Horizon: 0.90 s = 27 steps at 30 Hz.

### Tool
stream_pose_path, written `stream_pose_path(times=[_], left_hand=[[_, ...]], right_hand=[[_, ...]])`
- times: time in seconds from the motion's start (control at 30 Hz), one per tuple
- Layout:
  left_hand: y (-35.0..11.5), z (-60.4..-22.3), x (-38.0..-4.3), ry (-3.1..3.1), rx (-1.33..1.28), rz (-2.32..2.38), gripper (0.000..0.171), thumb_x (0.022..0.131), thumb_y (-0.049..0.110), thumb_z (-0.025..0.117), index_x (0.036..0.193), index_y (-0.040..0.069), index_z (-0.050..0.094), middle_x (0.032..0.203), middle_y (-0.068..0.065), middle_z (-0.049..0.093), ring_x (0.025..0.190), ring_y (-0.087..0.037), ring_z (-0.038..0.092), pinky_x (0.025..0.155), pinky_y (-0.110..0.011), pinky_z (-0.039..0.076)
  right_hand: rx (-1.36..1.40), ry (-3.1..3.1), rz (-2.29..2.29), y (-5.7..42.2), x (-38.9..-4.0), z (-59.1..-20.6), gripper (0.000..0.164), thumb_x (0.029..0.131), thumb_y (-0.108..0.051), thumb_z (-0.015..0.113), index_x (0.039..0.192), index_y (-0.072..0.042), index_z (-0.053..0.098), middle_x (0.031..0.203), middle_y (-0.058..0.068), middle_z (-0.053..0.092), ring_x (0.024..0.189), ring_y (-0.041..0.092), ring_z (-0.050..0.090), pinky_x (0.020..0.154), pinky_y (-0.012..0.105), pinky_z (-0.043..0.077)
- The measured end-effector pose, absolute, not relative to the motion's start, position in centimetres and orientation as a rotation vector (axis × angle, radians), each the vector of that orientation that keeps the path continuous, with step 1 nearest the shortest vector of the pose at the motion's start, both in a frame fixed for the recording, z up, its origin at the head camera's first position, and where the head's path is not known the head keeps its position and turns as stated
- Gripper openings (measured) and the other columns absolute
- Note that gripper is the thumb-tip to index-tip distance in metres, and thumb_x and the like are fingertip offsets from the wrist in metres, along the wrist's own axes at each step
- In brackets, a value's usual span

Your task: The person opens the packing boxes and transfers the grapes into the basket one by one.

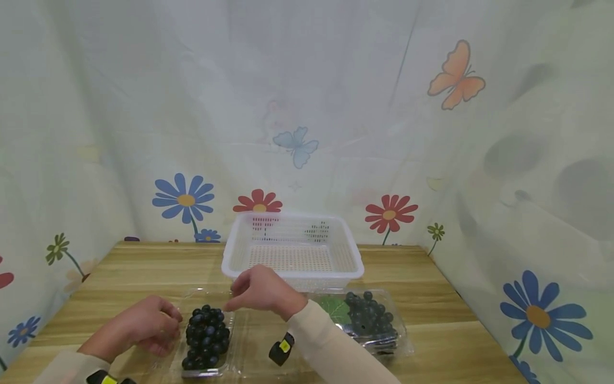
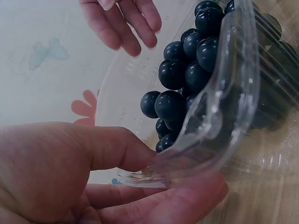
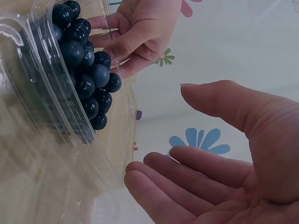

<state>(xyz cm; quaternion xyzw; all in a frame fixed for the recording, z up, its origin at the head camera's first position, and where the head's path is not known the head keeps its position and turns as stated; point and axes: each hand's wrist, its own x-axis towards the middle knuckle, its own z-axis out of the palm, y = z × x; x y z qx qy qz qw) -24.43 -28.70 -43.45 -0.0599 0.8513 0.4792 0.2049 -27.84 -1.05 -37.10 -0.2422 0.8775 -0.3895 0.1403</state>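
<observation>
A bunch of dark grapes [image 1: 206,338] lies in a clear plastic container [image 1: 203,373] near the table's front left. At its left side, my left hand [image 1: 144,326] pinches the rim, the thumb [image 2: 124,147] on one face and fingers behind the clear plastic in the left wrist view. My right hand [image 1: 261,292] hovers at the container's far right corner, and in the right wrist view its thumb [image 3: 215,98] and fingers stand wide apart with nothing between them. The container's clear lid [image 1: 261,368] lies folded out to the right, partly behind the right forearm.
A white perforated basket [image 1: 292,274] stands at the back of the wooden table [image 1: 446,320]. Right of the right forearm sits a second clear grape box [image 1: 403,341] with a green leaf label [image 1: 336,308]. A flower-printed curtain [image 1: 336,80] surrounds the table.
</observation>
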Motion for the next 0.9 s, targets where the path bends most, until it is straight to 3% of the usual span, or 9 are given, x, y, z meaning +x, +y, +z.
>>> stream_pose_path(times=[0.63, 0.9], left_hand=[[-28.5, -43.4, -24.4, 2.383, -0.197, 1.338, 0.030, 0.086, -0.001, 0.065, 0.113, -0.011, 0.060, 0.089, -0.015, 0.068, 0.067, -0.025, 0.070, 0.063, -0.041, 0.065], [-28.6, -43.5, -24.4, 2.374, -0.185, 1.349, 0.032, 0.085, -0.001, 0.064, 0.115, -0.011, 0.059, 0.090, -0.015, 0.067, 0.068, -0.025, 0.070, 0.063, -0.042, 0.065]], right_hand=[[-0.676, 2.454, -1.114, -3.6, -28.2, -38.3, 0.032, 0.077, -0.030, 0.090, 0.105, -0.019, 0.079, 0.094, -0.012, 0.074, 0.085, 0.002, 0.064, 0.080, 0.024, 0.058], [-0.687, 2.389, -1.092, -4.3, -28.2, -38.3, 0.034, 0.078, -0.032, 0.089, 0.109, -0.023, 0.077, 0.102, -0.007, 0.077, 0.092, 0.003, 0.068, 0.085, 0.028, 0.059]])
